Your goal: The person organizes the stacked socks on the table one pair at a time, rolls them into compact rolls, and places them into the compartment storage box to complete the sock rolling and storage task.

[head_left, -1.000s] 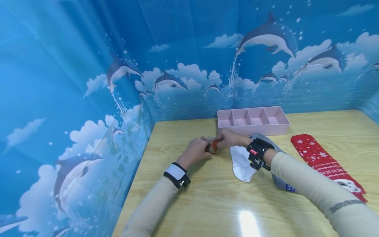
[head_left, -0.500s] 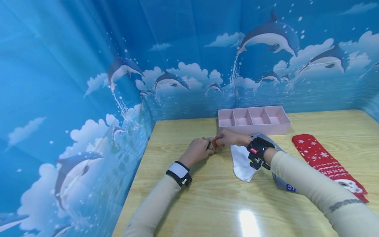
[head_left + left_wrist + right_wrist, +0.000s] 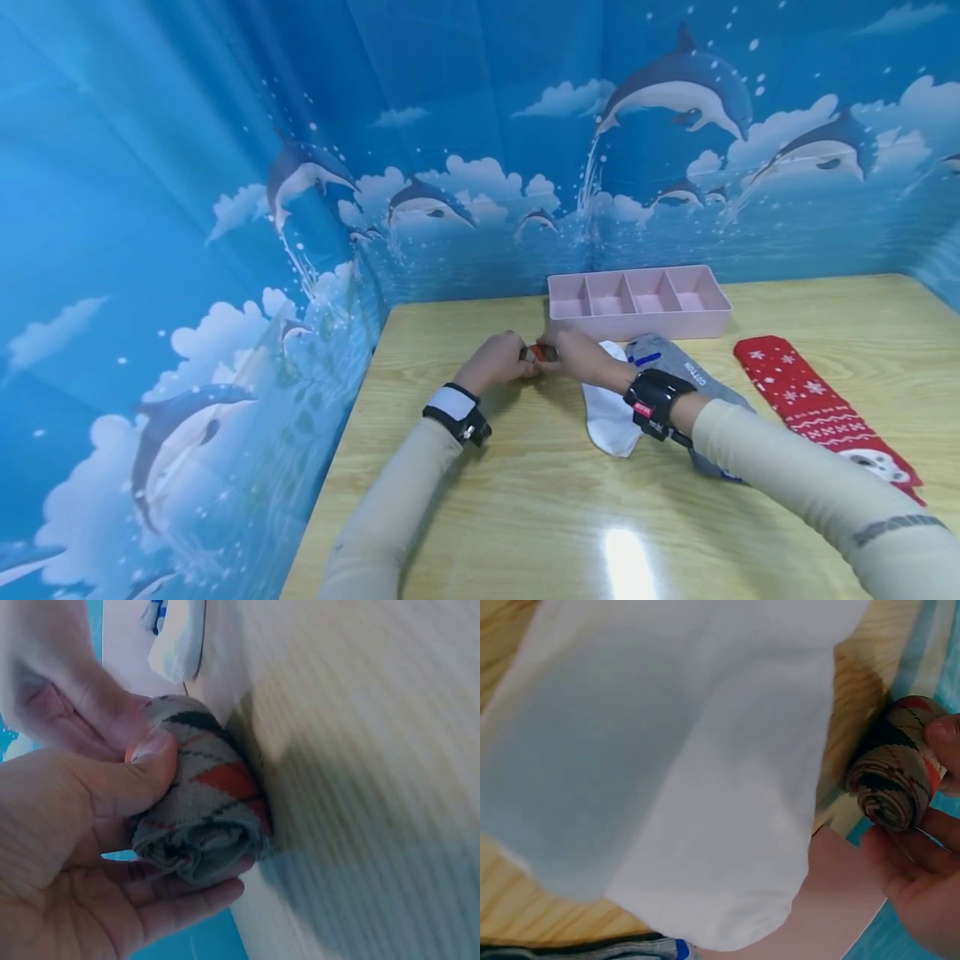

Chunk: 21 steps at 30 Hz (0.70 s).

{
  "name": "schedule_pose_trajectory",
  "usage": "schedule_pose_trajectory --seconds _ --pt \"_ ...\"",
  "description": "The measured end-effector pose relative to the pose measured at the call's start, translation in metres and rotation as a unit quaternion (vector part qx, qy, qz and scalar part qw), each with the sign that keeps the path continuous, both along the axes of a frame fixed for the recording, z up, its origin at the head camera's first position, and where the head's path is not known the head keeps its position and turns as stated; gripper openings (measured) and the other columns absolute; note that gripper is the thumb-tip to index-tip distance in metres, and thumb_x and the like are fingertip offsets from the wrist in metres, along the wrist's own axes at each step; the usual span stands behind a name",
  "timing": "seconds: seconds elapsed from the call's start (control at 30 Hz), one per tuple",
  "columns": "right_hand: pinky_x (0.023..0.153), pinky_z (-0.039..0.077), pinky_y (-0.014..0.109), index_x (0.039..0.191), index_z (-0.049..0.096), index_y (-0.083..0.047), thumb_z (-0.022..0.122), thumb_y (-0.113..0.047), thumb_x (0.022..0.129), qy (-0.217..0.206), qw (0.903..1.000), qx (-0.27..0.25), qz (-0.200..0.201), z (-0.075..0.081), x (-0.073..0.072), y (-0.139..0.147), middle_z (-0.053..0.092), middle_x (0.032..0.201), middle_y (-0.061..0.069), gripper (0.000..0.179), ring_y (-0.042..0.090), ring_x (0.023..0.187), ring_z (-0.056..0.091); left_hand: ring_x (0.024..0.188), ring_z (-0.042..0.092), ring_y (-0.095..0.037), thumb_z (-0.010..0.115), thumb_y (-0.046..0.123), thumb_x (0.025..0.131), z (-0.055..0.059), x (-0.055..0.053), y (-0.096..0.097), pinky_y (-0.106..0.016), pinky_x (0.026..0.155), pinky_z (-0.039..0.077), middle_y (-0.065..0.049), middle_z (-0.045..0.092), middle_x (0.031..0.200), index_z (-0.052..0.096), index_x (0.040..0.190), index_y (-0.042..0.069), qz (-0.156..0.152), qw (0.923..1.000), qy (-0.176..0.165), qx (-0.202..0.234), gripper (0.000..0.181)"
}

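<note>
A rolled-up argyle sock point(image 3: 206, 761) in grey, red and black lies between my two hands, low over the table. My left hand point(image 3: 491, 364) grips one end, thumb on top and fingers underneath, as the left wrist view shows. At the other end my right hand point(image 3: 588, 360) pinches the roll between thumb and fingers; its spiral end faces the right wrist view. A white sock point(image 3: 609, 417) lies flat beside the right hand and fills much of the right wrist view. Partly hidden under the right forearm is a grey sock point(image 3: 686, 367) with lettering.
Behind the hands, against the dolphin-print curtain point(image 3: 480, 150), stands a pink box point(image 3: 641, 325) with several compartments. A red sock point(image 3: 817, 400) with snowflakes and a bear face lies farther right on the wooden table point(image 3: 525, 517).
The sock now looks more tightly rolled, and my hands sit closer together around it. My right wrist has shifted slightly, uncovering more of the grey sock.
</note>
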State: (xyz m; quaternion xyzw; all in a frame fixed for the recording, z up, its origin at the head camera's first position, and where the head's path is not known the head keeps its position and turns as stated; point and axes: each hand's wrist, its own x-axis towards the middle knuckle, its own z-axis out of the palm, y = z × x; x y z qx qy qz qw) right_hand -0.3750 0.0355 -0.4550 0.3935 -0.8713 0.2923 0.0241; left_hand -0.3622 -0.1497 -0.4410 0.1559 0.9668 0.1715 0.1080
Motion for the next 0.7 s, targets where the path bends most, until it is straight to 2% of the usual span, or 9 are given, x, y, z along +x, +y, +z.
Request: schedule_pose_trajectory --seconds 0.17,0.3,0.43,0.53,0.6,0.7 --pt "0.063 0.042 0.028 0.098 0.069 -0.003 0.091 -0.009 0.072 0.034 0.9985 0.042 0.005 -0.002 0.0 -0.004 0.065 0.081 0.006 0.035 0.013 0.069 0.051 0.051 0.039 -0.01 0.072 0.033 0.096 0.002 -0.009 -0.006 -0.025 0.05 0.031 0.005 0.042 0.056 0.056 0.065 0.014 0.01 0.9987 -0.04 0.03 0.04" --pt "0.067 0.05 0.033 0.1 0.068 -0.003 0.091 -0.009 0.072 0.058 0.9961 0.066 0.002 -0.005 -0.001 -0.007 0.067 0.085 0.008 0.037 0.016 0.073 0.058 0.05 0.038 -0.011 0.07 0.035 0.097 0.002 -0.013 -0.008 -0.026 0.05 0.03 0.005 0.039 0.055 0.054 0.062 0.015 -0.004 0.9991 -0.034 0.027 0.043" --pt "0.067 0.052 0.034 0.099 0.065 -0.004 0.089 -0.009 0.075 0.068 0.9954 0.066 -0.003 -0.008 -0.003 -0.009 0.066 0.082 0.008 0.034 0.017 0.072 0.059 0.052 0.041 -0.011 0.066 0.036 0.099 0.002 -0.013 -0.006 -0.025 0.052 0.032 0.005 0.043 0.057 0.056 0.064 0.015 -0.017 0.9998 -0.004 -0.004 0.042" --pt "0.065 0.052 0.036 0.096 0.064 -0.003 0.086 -0.007 0.078 0.092 0.9929 0.075 0.0 -0.01 -0.004 -0.008 0.065 0.078 0.009 0.029 0.019 0.069 0.061 0.059 0.047 -0.012 0.063 0.036 0.101 0.001 -0.009 0.0 -0.025 0.056 0.036 0.004 0.051 0.065 0.062 0.075 0.014 -0.024 0.9982 0.027 -0.048 0.034" --pt "0.063 0.051 0.036 0.092 0.064 -0.004 0.082 -0.004 0.081 0.116 0.9894 0.087 0.003 -0.01 -0.004 -0.009 0.064 0.075 0.009 0.021 0.019 0.067 0.06 0.067 0.052 -0.014 0.062 0.035 0.102 0.002 -0.005 0.004 -0.026 0.061 0.04 0.001 0.058 0.075 0.065 0.082 0.013 -0.022 0.9963 0.042 -0.072 0.029" --pt "0.06 0.051 0.037 0.085 0.064 -0.003 0.074 0.0 0.084 0.158 0.9829 0.094 0.013 -0.01 -0.005 -0.011 0.064 0.073 0.009 0.011 0.019 0.065 0.06 0.088 0.055 -0.021 0.062 0.03 0.102 0.004 0.001 0.01 -0.032 0.071 0.048 -0.009 0.062 0.098 0.068 0.088 0.009 -0.001 0.9935 0.066 -0.093 0.026"
